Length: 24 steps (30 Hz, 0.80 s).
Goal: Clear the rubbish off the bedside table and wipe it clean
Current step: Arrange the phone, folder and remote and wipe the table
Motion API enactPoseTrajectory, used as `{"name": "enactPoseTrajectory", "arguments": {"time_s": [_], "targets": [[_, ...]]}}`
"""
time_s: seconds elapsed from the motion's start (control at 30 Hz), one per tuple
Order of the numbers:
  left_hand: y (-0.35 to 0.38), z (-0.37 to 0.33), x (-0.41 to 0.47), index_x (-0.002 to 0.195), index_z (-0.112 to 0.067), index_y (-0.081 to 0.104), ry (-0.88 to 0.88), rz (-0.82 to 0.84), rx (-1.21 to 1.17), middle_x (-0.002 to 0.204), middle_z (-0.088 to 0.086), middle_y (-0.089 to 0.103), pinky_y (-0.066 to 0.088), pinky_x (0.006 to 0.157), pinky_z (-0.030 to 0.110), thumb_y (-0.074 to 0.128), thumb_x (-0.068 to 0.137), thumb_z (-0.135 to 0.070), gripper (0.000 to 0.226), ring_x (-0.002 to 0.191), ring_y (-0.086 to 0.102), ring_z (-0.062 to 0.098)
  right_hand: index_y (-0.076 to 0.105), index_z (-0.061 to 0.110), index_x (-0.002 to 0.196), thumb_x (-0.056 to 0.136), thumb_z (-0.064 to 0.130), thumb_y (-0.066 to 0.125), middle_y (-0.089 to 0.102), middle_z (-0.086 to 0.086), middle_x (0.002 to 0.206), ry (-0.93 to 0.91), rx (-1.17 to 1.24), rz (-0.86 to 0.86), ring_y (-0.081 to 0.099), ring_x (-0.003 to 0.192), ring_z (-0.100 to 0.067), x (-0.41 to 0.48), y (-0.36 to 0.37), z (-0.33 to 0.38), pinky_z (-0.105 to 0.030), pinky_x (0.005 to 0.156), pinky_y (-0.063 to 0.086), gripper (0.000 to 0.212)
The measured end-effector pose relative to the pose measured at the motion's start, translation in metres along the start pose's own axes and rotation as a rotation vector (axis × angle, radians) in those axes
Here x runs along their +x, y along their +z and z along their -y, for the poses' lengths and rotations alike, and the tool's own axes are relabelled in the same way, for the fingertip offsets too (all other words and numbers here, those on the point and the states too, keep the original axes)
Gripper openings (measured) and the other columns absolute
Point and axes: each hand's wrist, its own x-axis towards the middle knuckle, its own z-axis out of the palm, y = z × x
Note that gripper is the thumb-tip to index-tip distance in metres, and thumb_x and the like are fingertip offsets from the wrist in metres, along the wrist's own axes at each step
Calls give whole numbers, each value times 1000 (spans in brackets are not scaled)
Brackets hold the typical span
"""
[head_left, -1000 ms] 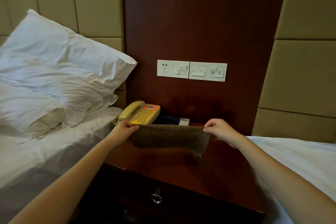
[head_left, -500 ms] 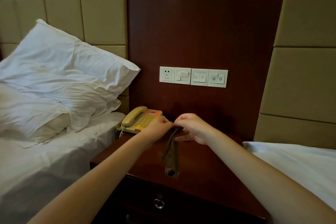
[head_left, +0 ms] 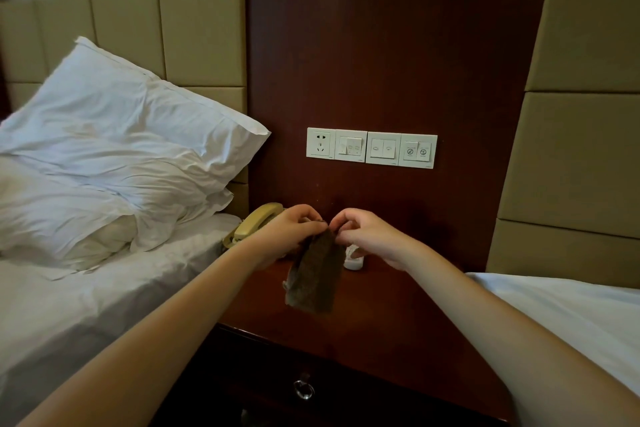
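A brown-grey cloth [head_left: 313, 279] hangs folded in half above the dark wooden bedside table [head_left: 398, 322]. My left hand [head_left: 291, 236] and my right hand [head_left: 367, 239] meet at its top edge, each pinching a corner, fingertips almost touching. The cloth's lower end dangles just above the tabletop. A small white remote [head_left: 353, 258] lies on the table behind the cloth, mostly hidden by it and by my right hand.
A yellow telephone [head_left: 258, 222] sits at the table's back left, partly behind my left hand. White pillows [head_left: 114, 149] and a bed lie to the left, another bed [head_left: 571, 315] to the right. Wall switches [head_left: 371, 148] are above. A drawer knob [head_left: 303, 388] shows below.
My hands came together from wide apart, folding the spread cloth in half. It now hangs narrow and doubled from the joined corners, and the view has shifted slightly.
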Motion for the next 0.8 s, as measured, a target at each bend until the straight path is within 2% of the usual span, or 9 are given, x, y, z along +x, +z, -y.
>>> {"name": "enactPoseTrajectory", "arguments": {"time_s": [0.07, 0.17, 0.3, 0.43, 0.57, 0.67, 0.73, 0.8], "targets": [[-8, 1, 1, 81, -23, 60, -23, 20, -58, 85, 5, 56, 40, 76, 34, 59, 91, -25, 10, 85, 51, 22, 57, 17, 97, 89, 8, 59, 55, -2, 93, -21, -81, 46, 56, 83, -12, 3, -4, -5, -20, 65, 48, 12], [-19, 3, 2, 80, -22, 60, -14, 19, -117, 81, 0, 57, 42, 68, 26, 59, 91, -23, 12, 79, 55, 14, 59, 18, 96, 87, 14, 64, 58, -3, 103, -17, -108, 135, 58, 97, -17, 6, -5, -13, -26, 78, 47, 11], [-31, 3, 2, 81, -17, 55, -4, -43, -130, 65, -7, 53, 39, 51, 17, 57, 93, -20, 13, 56, 50, 3, 61, 17, 87, 88, 18, 65, 59, 1, 87, -64, -14, 102, 58, 79, -9, 8, -2, -19, -21, 67, 46, 4], [-50, 10, -2, 85, -13, 56, -30, -85, -161, 74, 0, 55, 46, 59, 24, 56, 94, -20, 12, 65, 56, 10, 61, 15, 83, 89, 19, 64, 62, -3, 86, -100, 106, -7, 62, 82, -14, 13, 1, -14, -28, 74, 52, 8], [-61, 29, -3, 95, -1, 59, -54, -170, -99, 79, 4, 60, 49, 54, 22, 57, 93, -25, 24, 66, 59, 13, 59, 17, 91, 88, 18, 66, 61, -3, 87, -111, 94, -71, 60, 82, -14, 28, 17, -9, -24, 67, 48, 7], [-73, 53, -2, 85, -1, 62, -74, -239, 115, 70, 4, 59, 46, 58, 29, 59, 92, -29, 28, 62, 56, 17, 62, 19, 97, 90, 23, 64, 61, 1, 92, -93, -119, -48, 58, 86, -12, 45, 35, -9, -23, 69, 44, 8], [-81, 69, -5, 75, -6, 59, -85, -245, 230, 62, 4, 56, 42, 52, 26, 60, 92, -25, 25, 53, 52, 15, 65, 18, 96, 91, 28, 62, 62, 1, 100, -118, -365, -37, 55, 92, -11, 56, 49, -8, -24, 73, 41, 11], [-90, 80, -6, 76, -5, 57, -102, -284, 232, 60, 7, 53, 41, 42, 18, 59, 92, -17, 20, 41, 50, 7, 64, 17, 96, 91, 30, 61, 59, 0, 99, -167, -539, -85, 53, 91, -13, 65, 65, -3, -27, 74, 41, 14]]}}
